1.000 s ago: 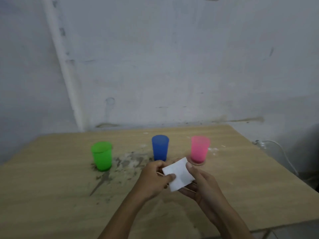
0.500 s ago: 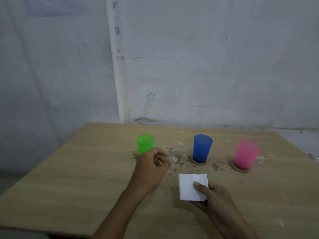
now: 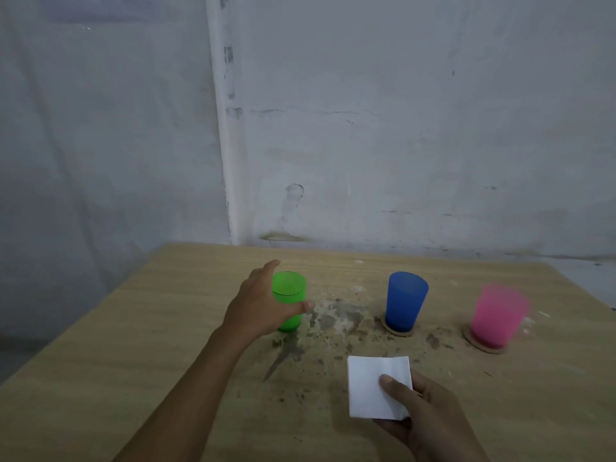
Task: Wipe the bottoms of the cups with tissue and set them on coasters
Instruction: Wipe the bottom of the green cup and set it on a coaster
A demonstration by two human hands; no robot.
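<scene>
A green cup (image 3: 292, 287) stands upside down on the bare wooden table (image 3: 133, 361), left of the others. My left hand (image 3: 256, 308) reaches around it with fingers spread, the thumb in front and the index finger behind; I cannot tell if it touches the cup. My right hand (image 3: 430, 415) pinches a folded white tissue (image 3: 370, 388) low over the table's front, thumb on top. A blue cup (image 3: 405, 301) stands on a round coaster (image 3: 386, 328) in the middle. The pink cup (image 3: 496, 315) stands on another coaster (image 3: 473, 342) at the right.
Dark dirt and wet smears (image 3: 340, 315) cover the table between the green and blue cups and trail toward me. A grey wall rises directly behind the table. The table's left edge runs diagonally close to the green cup.
My two hands, together on the tissue a second ago, have parted. The left hand moved forward and opened around the green cup. The right hand kept the tissue. My view swung left.
</scene>
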